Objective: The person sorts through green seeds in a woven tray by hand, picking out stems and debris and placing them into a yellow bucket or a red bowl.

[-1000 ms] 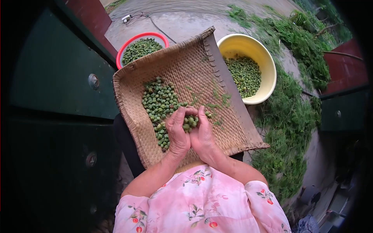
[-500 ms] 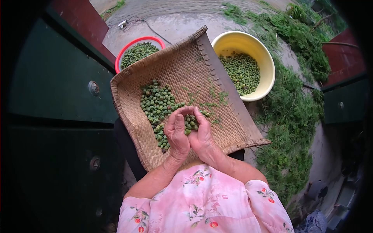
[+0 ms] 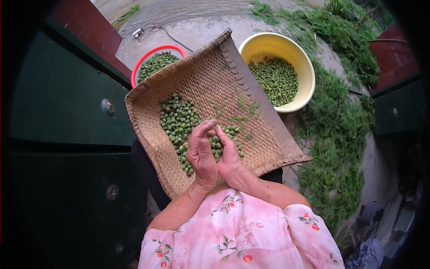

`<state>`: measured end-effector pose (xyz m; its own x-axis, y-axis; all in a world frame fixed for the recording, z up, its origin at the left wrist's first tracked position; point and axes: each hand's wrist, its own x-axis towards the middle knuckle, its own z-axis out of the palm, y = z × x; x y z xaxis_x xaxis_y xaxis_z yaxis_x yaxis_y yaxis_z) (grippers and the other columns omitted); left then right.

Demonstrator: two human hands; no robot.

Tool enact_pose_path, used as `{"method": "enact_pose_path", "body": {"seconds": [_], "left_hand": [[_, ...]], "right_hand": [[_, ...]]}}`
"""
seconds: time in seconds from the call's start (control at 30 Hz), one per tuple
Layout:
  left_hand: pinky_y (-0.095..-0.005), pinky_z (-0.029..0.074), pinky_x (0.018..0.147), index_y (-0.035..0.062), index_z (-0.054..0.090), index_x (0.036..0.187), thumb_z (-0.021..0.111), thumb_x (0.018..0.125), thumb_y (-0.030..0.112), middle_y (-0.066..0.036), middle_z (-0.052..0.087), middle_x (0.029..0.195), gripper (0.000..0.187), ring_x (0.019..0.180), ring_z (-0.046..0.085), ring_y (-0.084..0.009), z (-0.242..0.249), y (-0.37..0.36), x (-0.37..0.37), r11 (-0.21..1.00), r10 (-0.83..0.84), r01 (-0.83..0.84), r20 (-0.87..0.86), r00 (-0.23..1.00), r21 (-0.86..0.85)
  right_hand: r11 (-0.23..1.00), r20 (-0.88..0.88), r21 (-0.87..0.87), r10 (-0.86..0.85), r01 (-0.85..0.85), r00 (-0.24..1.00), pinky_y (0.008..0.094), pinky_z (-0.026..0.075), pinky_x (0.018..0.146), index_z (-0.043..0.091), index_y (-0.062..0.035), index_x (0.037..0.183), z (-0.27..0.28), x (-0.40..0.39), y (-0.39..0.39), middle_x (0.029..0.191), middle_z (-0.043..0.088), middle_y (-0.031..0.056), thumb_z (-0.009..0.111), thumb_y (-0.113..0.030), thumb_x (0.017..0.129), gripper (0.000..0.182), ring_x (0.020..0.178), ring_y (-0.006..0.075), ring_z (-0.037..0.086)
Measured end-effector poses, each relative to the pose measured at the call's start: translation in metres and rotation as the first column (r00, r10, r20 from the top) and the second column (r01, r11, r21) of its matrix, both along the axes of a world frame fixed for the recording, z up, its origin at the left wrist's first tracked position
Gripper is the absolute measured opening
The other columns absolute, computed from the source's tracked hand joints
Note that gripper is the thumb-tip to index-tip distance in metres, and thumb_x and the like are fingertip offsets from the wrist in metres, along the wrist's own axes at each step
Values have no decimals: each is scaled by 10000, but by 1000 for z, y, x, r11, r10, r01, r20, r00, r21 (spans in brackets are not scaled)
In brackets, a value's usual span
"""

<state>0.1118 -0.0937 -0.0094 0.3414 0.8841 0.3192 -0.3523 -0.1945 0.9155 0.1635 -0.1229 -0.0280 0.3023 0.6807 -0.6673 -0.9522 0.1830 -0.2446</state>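
A woven winnowing basket (image 3: 210,85) rests tilted across the lap, with a heap of small round green fruits (image 3: 176,117) along its left side. My left hand (image 3: 201,154) and my right hand (image 3: 230,157) are pressed together at the heels of the palms over the heap's lower right. Their fingers curve inward, forming a cup around some of the green fruits, which show in the gap between the thumbs. How many lie in the palms is hidden. A few more fruits sit just beyond my right fingertips. Bits of green sprig (image 3: 239,119) are scattered on the weave.
Beyond the basket stand a red-rimmed basin (image 3: 135,71) and a yellow bucket (image 3: 309,71), both holding green fruits. Cut green branches (image 3: 333,148) cover the ground at right. A dark green door panel (image 3: 71,94) rises close on the left. A cable (image 3: 174,38) lies behind.
My fingertips have parted slightly and my left fingers have lifted. The fruits between my hands look a little lower and more exposed. The whole view has shifted slightly.
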Motion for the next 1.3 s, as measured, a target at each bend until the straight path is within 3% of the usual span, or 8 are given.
{"method": "enact_pose_path", "body": {"seconds": [0.27,0.5,0.7,0.77,0.87,1.0,1.17,1.3], "left_hand": [[-348,420,931,-14,535,1097,436,971,341,-137,598,1084,389,1037,564,-226,25,-10,-3,989,18,-13,34,999,-150],[-329,451,869,-12,567,1049,444,976,310,-93,618,940,352,895,591,-179,11,6,-6,978,116,-120,-31,993,-170],[-289,490,767,-19,592,1030,468,968,317,-70,629,855,363,812,606,-146,10,10,-4,963,133,-158,-126,983,-219],[-284,493,754,-19,592,1025,471,966,321,-70,630,848,365,800,605,-142,9,11,-5,959,124,-154,-136,983,-238],[-280,493,735,-2,593,1011,485,959,326,-61,629,851,350,786,605,-138,6,13,-3,948,109,-144,-133,985,-285],[-282,494,731,7,590,1001,491,955,327,-55,628,853,338,779,607,-139,2,17,-7,914,77,-127,-142,987,-386],[-264,501,703,18,571,1004,513,945,323,-51,622,833,316,774,601,-128,1,34,-13,794,113,-144,-90,990,-590],[-280,512,713,24,563,1018,526,934,350,-69,630,845,339,776,606,-149,-5,52,-30,738,132,-109,-16,991,-666]], "right_hand": [[980,-85,111,173,-163,981,304,496,536,578,-63,975,-7,15,-15,820,620,73,525,-422,906,369,717,191,603],[991,-46,59,-119,121,992,258,440,447,566,-58,902,5,83,-23,777,584,84,489,-446,919,395,663,193,576],[828,89,112,-560,550,824,377,583,709,452,-3,1098,9,205,-14,997,527,185,375,-439,959,464,860,264,570],[866,374,129,-494,483,785,484,506,902,277,28,1291,-12,245,-20,1187,397,276,402,-478,943,627,1085,378,466],[792,219,182,-610,582,762,560,228,1086,132,29,1394,-3,279,-22,1402,182,285,468,-551,884,843,1314,420,224],[772,181,212,-634,600,752,548,192,1101,54,107,1375,-12,304,-32,1444,80,286,495,-561,862,951,1343,445,142],[938,574,58,-310,340,757,412,506,835,343,-1,1340,-18,276,-36,1186,470,206,592,-321,895,603,1040,299,519],[916,921,-326,363,-233,140,251,492,611,613,-37,1094,-4,184,-25,857,626,41,604,-142,865,253,704,101,577]]}}
